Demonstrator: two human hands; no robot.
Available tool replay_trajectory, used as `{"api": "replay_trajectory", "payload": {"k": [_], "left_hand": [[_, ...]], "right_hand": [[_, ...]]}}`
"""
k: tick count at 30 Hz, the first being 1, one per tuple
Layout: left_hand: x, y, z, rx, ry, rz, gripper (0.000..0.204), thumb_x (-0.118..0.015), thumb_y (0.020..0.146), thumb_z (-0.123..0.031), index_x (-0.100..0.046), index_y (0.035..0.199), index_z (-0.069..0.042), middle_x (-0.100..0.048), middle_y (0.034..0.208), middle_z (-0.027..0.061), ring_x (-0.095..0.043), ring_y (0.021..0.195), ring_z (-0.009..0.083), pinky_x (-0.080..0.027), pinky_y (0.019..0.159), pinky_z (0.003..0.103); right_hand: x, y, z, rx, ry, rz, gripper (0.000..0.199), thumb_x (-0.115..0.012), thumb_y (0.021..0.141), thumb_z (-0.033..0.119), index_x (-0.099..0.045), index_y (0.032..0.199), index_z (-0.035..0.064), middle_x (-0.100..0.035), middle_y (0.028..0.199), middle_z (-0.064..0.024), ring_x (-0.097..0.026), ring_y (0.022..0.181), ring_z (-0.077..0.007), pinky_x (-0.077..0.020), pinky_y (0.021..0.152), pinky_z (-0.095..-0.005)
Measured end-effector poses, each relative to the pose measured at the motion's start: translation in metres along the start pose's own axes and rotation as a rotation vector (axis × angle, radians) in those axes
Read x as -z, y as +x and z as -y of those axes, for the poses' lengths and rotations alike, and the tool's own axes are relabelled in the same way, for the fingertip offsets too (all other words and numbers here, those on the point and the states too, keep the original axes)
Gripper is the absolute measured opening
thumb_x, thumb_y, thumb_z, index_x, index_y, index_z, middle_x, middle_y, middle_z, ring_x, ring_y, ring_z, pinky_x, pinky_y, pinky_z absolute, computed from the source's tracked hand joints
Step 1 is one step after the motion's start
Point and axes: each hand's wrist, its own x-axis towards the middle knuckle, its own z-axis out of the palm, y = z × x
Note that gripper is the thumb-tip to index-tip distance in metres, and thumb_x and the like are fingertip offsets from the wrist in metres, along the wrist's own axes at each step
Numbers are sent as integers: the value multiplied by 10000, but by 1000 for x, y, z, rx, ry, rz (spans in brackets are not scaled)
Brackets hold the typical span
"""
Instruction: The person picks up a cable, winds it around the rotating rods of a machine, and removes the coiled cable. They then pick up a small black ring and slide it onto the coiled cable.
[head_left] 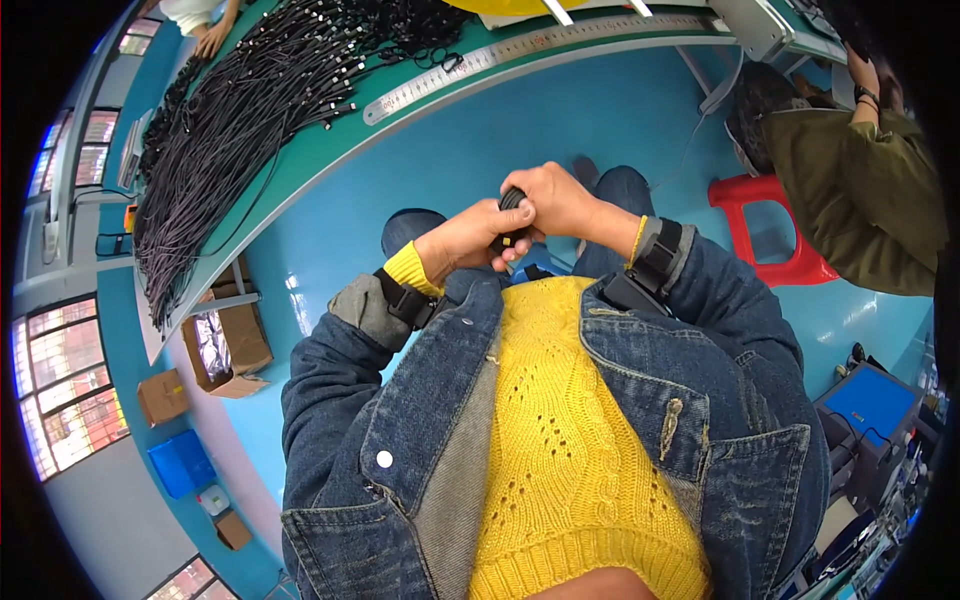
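Both my hands are together over my lap, short of the bench edge. Between them is a small coiled black cable (512, 199), with a yellowish spot low on it. My left hand (475, 234) grips the coil from the left, its thumb lying across it. Around the coil's upper right side my right hand (556, 197) is closed, its fingers bent against it. The palms and part of the coil are hidden. On the green-topped bench (300, 165) ahead lies a large heap of black cables (255, 110) with light-coloured plugs.
A long steel ruler (480, 62) lies along the bench edge. A co-worker's hand (212, 40) rests beyond the cables. On the right, another person in an olive garment (850, 190) is near a red stool (742, 225). Cardboard boxes (240, 345) stand at left.
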Motion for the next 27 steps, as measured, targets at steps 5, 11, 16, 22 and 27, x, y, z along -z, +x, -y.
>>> {"api": "replay_trajectory", "payload": {"k": [5,11,16,22,27], "left_hand": [[2,-14,-2,-22,1,-12,344,-579,852,-277,-519,1023,16,-500,708,21,-453,562,65,-352,393,190],[20,-29,7,49,-78,-142,139,-535,836,-129,-510,938,-37,-471,700,10,-413,528,67,-312,392,202],[31,-47,11,-229,-277,-324,116,-528,819,-102,-491,914,-47,-445,688,4,-407,522,78,-320,407,207],[24,-51,-23,-571,-181,-520,112,-523,819,-85,-483,918,-50,-419,668,1,-400,524,82,-327,426,211],[40,-48,-41,-742,-204,-608,86,-528,834,-99,-497,893,-45,-462,676,6,-424,520,84,-351,431,220]], "right_hand": [[-15,9,-10,100,-225,-2,125,-536,669,94,-611,745,30,-598,590,-158,-614,595,-324,-490,576,-402],[-14,38,20,-76,-341,334,147,-555,693,124,-613,785,25,-617,652,-162,-619,645,-324,-491,599,-410],[24,94,43,121,-158,239,248,-577,749,213,-609,914,31,-622,865,-189,-609,808,-323,-478,718,-421],[30,185,22,29,-615,-435,221,-626,742,229,-635,886,62,-604,787,-146,-601,756,-304,-472,667,-391],[31,210,16,-53,-656,-305,163,-622,745,223,-649,799,71,-606,797,-121,-604,745,-289,-478,656,-392]]}}
